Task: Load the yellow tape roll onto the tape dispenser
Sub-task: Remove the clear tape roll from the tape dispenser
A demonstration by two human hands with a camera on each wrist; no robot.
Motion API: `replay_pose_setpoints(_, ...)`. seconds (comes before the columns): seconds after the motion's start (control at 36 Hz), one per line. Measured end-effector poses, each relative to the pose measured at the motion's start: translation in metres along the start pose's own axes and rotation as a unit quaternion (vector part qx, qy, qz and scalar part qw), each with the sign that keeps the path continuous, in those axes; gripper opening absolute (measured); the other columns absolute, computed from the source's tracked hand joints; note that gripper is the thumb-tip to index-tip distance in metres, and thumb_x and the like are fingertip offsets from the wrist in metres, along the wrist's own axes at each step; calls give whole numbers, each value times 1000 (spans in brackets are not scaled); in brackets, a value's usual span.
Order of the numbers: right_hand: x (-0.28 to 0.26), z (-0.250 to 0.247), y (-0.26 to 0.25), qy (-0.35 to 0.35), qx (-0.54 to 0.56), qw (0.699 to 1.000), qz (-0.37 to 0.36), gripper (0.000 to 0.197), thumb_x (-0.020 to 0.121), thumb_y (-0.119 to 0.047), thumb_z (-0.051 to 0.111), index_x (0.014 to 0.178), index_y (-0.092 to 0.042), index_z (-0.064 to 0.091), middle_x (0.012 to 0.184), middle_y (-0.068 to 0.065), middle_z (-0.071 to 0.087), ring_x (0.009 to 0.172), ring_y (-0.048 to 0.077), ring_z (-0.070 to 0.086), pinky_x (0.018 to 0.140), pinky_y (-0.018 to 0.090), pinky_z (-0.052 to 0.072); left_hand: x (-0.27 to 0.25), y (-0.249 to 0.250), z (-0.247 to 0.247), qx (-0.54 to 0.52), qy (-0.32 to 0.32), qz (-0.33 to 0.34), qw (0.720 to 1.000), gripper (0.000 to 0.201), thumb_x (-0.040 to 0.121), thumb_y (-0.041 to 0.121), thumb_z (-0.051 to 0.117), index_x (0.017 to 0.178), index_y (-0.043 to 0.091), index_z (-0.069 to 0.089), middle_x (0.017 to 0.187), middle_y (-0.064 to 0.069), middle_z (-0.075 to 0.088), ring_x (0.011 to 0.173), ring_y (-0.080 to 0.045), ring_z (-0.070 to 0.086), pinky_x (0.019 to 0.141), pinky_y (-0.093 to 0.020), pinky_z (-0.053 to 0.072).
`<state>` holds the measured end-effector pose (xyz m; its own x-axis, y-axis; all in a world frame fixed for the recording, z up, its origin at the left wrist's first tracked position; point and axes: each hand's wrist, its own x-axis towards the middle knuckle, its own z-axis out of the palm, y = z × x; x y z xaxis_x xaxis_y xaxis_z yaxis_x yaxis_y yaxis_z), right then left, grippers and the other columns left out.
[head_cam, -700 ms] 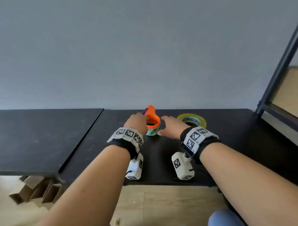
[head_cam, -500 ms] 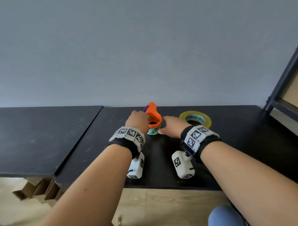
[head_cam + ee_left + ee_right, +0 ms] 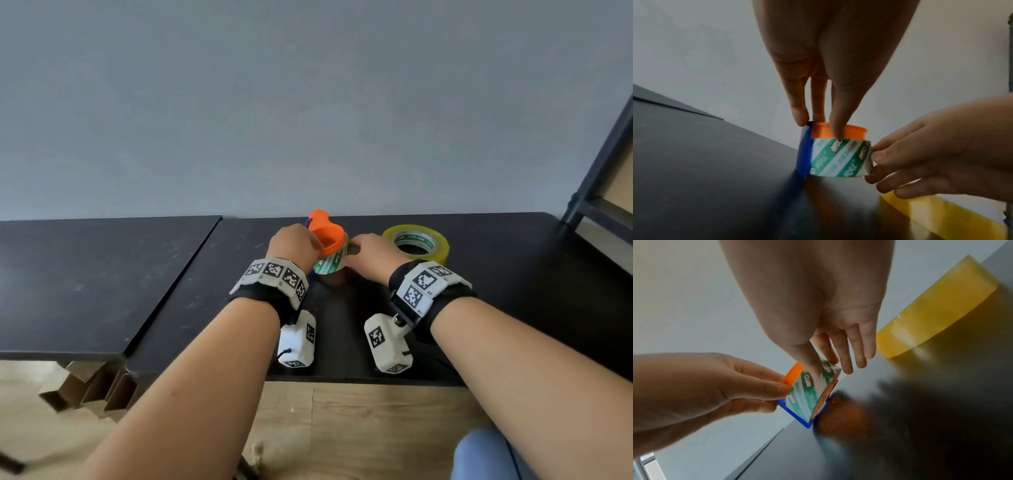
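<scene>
Orange plastic forms the tape dispenser [image 3: 327,236], which carries a blue side plate [image 3: 804,152] and an empty green-and-white cardboard core [image 3: 329,265] around its hub. It is held up, tilted, just above the black surface [image 3: 513,291], near that surface's back edge by the grey wall [image 3: 308,102]. The left hand [image 3: 294,245] pinches the dispenser's orange rim and blue plate from the dispenser's left. The right hand [image 3: 371,257] pinches the core from the dispenser's right, thumb on the printed face and fingers behind. The yellow tape roll [image 3: 416,243] lies flat just right of the dispenser, beyond the right hand, apart from it. Bare surface runs in front of the dispenser to the near edge. Left of the dispenser a seam separates a second black surface [image 3: 85,284]; far right stands a dark metal rack post [image 3: 603,161].
</scene>
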<state>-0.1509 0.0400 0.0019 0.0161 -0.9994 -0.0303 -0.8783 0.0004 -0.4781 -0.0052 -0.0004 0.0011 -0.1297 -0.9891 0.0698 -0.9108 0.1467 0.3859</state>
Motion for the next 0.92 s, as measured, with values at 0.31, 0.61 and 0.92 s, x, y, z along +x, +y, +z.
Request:
replay_pose_setpoints(0.31,-18,-14,3,99,97,990,-23,43,95,-9,51,137,-17,56,136,7,61,125,24,57,104,38,46,-36,15,6,-100,-30,34,994,15,81,23,72,89,11,77,79,-2,66,80,-19,60,76,-30,50)
replay_pose_setpoints(0.61,-29,-6,15,95,180,979,0,44,93,-22,65,134,-10,55,124,9,68,115,24,64,96,34,49,-44,17,3,-231,-31,7,972,18,84,14,67,92,2,75,94,-19,74,77,-21,66,86,-41,58)
replay_pose_setpoints(0.92,-31,-2,13,98,216,971,3,19,91,-20,68,105,-8,66,101,7,71,90,19,66,80,34,51,-47,22,5,-202,-8,17,979,21,84,13,60,91,-3,73,92,-20,73,91,-35,69,85,-48,56)
